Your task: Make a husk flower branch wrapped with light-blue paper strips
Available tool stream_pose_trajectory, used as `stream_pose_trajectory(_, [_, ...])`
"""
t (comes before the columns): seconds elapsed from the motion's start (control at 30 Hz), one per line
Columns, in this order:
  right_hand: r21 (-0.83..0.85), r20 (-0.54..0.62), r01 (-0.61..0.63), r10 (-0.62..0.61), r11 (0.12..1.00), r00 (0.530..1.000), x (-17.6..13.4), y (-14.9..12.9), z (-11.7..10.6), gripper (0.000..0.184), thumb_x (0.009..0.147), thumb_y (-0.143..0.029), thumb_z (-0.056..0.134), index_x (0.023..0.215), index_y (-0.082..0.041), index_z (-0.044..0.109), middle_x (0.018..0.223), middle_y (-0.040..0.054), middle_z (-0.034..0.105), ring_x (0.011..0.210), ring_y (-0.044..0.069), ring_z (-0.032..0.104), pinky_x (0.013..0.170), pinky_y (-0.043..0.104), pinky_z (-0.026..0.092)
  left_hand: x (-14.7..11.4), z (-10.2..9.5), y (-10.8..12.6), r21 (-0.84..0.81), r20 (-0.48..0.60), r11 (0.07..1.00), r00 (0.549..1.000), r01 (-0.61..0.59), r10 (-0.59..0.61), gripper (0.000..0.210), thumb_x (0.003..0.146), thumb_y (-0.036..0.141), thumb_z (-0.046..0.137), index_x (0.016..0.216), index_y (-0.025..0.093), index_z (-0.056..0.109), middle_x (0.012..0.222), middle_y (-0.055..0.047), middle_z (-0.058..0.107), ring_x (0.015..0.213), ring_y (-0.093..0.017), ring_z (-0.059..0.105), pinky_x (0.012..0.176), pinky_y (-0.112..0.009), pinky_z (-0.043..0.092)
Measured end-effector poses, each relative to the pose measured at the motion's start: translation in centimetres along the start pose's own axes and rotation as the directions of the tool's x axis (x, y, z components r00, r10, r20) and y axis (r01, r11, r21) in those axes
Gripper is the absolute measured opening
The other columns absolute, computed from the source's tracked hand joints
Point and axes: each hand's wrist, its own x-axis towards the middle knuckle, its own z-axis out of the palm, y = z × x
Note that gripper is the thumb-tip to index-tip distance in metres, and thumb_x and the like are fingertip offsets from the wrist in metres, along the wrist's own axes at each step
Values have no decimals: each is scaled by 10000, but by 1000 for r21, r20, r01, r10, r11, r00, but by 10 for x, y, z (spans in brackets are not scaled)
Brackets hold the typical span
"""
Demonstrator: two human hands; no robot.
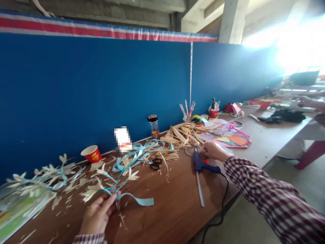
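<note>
My left hand (98, 213) pinches the stem of a spray of cream, husk-like flowers (115, 184) near the table's front edge. Light blue ribbon wraps its branches, and a loose ribbon end (146, 202) trails to the right. My right hand (214, 151) reaches across the table, its fingers curled together just beyond a blue glue gun (200, 164). What those fingers hold, if anything, is hidden. A clear glue stick (199, 189) extends from the gun toward me. Beside the gun's nozzle lies a clear ring-shaped roll (191, 149).
Black-handled scissors (155, 164), blue ribbon (137, 156) and dry husks (181, 134) lie mid-table. A red paper cup (91, 154) and lidded jar (154, 127) stand by the blue partition (101, 84). The gun's cord (223, 200) drops over the edge. Another person's arm (313, 103) shows far right.
</note>
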Motion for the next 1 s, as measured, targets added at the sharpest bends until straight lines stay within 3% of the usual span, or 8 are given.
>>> stream_pose_trajectory(0.23, [3, -18, 42, -42, 999, 999, -2, -3, 3, 152, 659, -95, 528, 707, -133, 667, 680, 78, 674, 624, 156, 604, 540, 204, 355, 2, -2, -2, 6, 2, 1000, 1000, 0, 0, 277, 532, 47, 760, 779, 121, 660, 725, -39, 719, 729, -187, 699, 580, -164, 571])
stream_pose_trajectory(0.43, [12, -67, 22, -22, 1000, 998, -4, 11, -3, 175, 685, -73, 494, 720, -114, 660, 653, 77, 663, 613, 168, 598, 539, 218, 362, 2, -1, -2, -1, 3, 1000, 1000, -10, 10, 227, 583, -8, 710, 762, 117, 647, 703, -45, 714, 720, -197, 702, 562, -182, 574])
stream_pose_trajectory(0.63, [63, -101, 166, -159, 984, 982, -9, 11, 0, 278, 786, -125, 429, 845, -173, 696, 784, 63, 705, 703, 172, 617, 620, 236, 400, -1, 2, 0, -15, 7, 1000, 1000, 6, -5, 188, 637, -11, 671, 776, 113, 645, 704, -52, 715, 729, -189, 701, 565, -184, 571])
stream_pose_trajectory(0.8, [57, -107, 240, -233, 969, 966, -11, 4, 4, 236, 760, -157, 473, 727, -191, 705, 755, 60, 704, 697, 180, 615, 632, 246, 395, -3, 3, 3, -21, 4, 1000, 1000, 16, -16, 186, 642, -27, 662, 771, 105, 643, 704, -58, 713, 717, -194, 702, 568, -196, 574])
stream_pose_trajectory(1.0, [60, -122, 237, -228, 970, 966, -5, 11, 11, 216, 751, -166, 481, 681, -173, 685, 694, 55, 688, 646, 171, 593, 605, 245, 381, -4, 4, 4, -23, 14, 1000, 1000, 17, -17, 158, 672, -25, 636, 764, 104, 643, 710, -60, 711, 710, -183, 700, 570, -191, 573])
